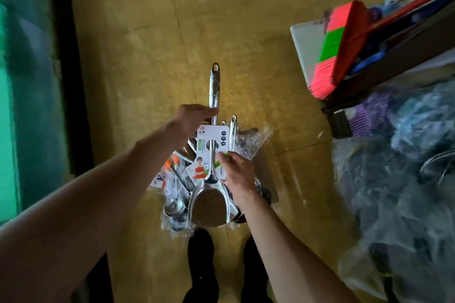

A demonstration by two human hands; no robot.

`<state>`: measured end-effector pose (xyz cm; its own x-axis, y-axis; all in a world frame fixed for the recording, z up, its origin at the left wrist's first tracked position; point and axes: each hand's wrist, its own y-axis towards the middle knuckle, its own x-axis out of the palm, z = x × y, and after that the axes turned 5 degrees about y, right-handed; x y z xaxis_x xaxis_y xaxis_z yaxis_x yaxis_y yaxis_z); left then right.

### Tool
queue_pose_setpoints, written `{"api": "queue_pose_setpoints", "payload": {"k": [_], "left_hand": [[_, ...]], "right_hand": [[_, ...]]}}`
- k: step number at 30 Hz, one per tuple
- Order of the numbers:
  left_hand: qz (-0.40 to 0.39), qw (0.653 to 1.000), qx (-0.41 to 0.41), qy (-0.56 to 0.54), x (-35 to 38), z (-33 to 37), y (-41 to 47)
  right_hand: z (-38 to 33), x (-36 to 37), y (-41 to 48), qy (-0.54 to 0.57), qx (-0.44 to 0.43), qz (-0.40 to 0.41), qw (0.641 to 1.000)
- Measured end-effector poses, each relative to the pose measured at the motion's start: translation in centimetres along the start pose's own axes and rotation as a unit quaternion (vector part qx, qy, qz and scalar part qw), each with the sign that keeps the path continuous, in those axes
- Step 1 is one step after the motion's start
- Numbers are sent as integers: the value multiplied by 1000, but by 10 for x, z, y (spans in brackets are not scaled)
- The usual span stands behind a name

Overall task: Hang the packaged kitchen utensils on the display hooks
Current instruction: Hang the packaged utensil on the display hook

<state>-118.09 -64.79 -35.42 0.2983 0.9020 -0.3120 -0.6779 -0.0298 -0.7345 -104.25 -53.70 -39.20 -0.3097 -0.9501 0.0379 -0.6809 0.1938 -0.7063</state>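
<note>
Left grip (194, 118) is wrapped round the handle of the steel spatula (209, 204), and right grip (237, 170) is pinching the edge of its card (213, 134). The spatula is held up over the floor (147, 32), directly above the pile of wrapped utensils (173, 204). A broom (342, 44) lies off right.

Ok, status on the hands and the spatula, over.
Left hand grips spatula handle. Right hand pinches its card. More utensils piled below. No hooks in view.
</note>
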Motion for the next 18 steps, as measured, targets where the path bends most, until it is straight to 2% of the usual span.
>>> {"api": "queue_pose_setpoints", "payload": {"k": [8, 11, 18], "left_hand": [[25, 998, 44, -22, 17, 101, -75], [-2, 998, 62, -19, 31, 126, -98], [-103, 988, 112, 34, 81, 173, -136]], "right_hand": [[-98, -45, -53, 53, -67, -51, 995], [-121, -66, -71, 67, -79, -61, 993], [-140, -117, -107, 120, -105, 16, 987]]}}
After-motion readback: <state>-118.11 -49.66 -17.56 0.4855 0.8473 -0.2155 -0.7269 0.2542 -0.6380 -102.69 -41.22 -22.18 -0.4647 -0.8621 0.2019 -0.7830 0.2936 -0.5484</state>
